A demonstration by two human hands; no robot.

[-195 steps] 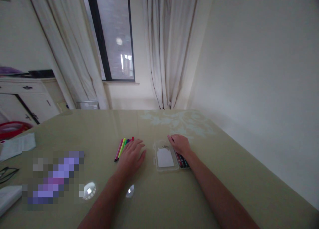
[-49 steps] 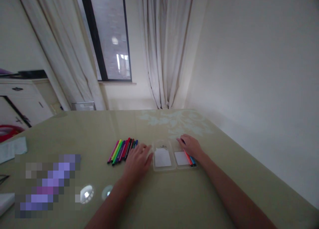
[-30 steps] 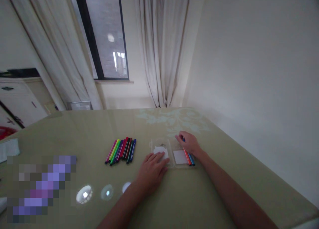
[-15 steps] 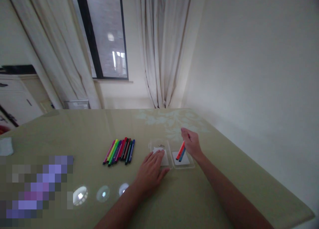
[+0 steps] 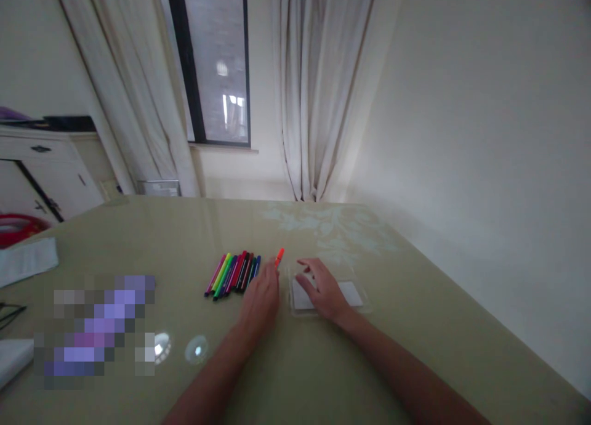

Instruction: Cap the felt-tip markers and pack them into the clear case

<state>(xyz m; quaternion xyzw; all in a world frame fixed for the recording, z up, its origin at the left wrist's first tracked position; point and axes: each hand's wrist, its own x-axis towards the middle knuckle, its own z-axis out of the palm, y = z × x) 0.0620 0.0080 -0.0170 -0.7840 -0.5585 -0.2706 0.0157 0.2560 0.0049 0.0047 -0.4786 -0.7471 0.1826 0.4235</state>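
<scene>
My left hand (image 5: pixel 262 294) is closed around an orange felt-tip pen (image 5: pixel 279 256), whose end sticks up past the fingers. It sits right beside a row of several felt-tip pens (image 5: pixel 227 276) in pink, yellow, green, purple, red, black and blue. Whether a blue pen is also in this hand I cannot tell. My right hand (image 5: pixel 325 291) hovers at or touches a clear plastic case (image 5: pixel 364 308), thumb and fingers apart with nothing between them. White card or paper (image 5: pixel 351 294) shows in the case on both sides of the hand.
The table (image 5: pixel 295 376) has a glossy green top with light reflections. To the left are a blurred-out purple patch (image 5: pixel 99 326), a folded white cloth or paper (image 5: pixel 30 260) and a white object (image 5: pixel 13 357). A wall (image 5: pixel 484 166) borders the right side.
The orange pen has passed from my right hand to my left, which moved left toward the row. My right hand came down to the case, now opened fingers. The view turned slightly left.
</scene>
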